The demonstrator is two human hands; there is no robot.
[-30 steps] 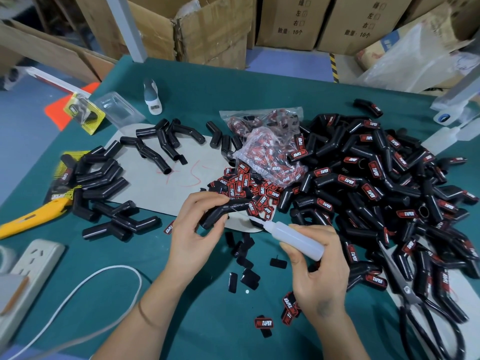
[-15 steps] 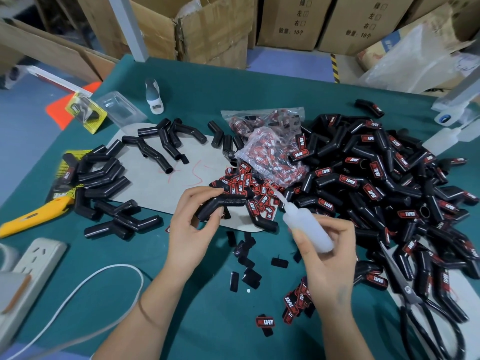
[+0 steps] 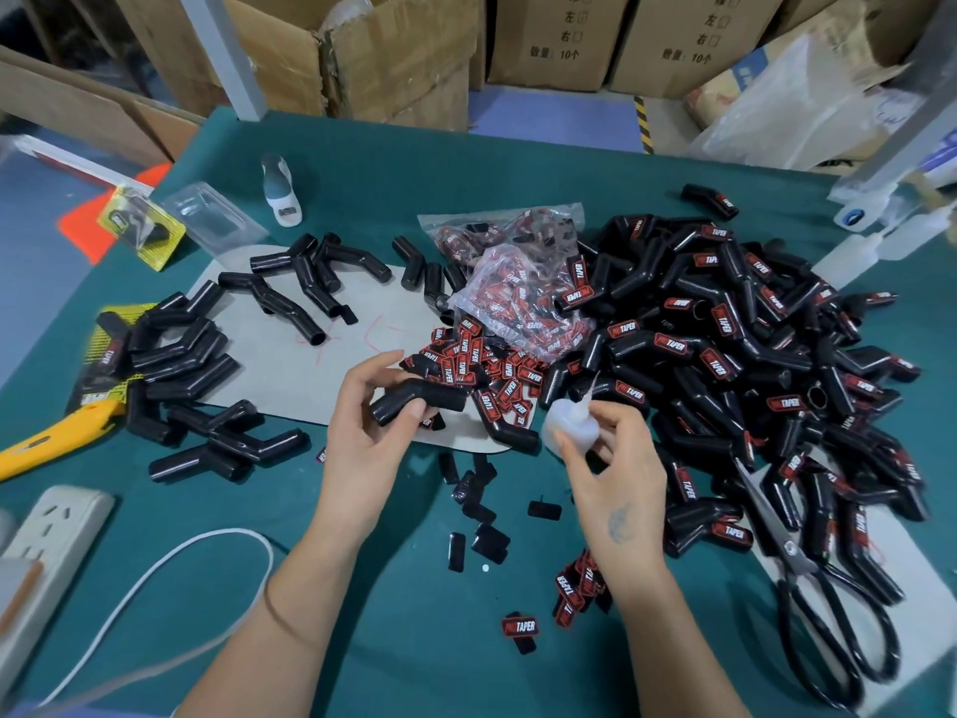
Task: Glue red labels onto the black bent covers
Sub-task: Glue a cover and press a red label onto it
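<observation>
Left hand (image 3: 370, 432): fingers and thumb curled round one bare bent cover (image 3: 419, 403), held over the grey mat (image 3: 290, 365). Right hand (image 3: 613, 476): gripping the glue bottle (image 3: 569, 424), nozzle tipped up and away. Far left: unlabelled covers (image 3: 181, 365), roughly two dozen left to do. Centre: loose red labels (image 3: 479, 362) (more bagged behind). Right: labelled pile (image 3: 725, 355), far larger, so the job looks well past halfway.

Bare forearms; thin band (image 3: 290, 616) on left wrist.
</observation>
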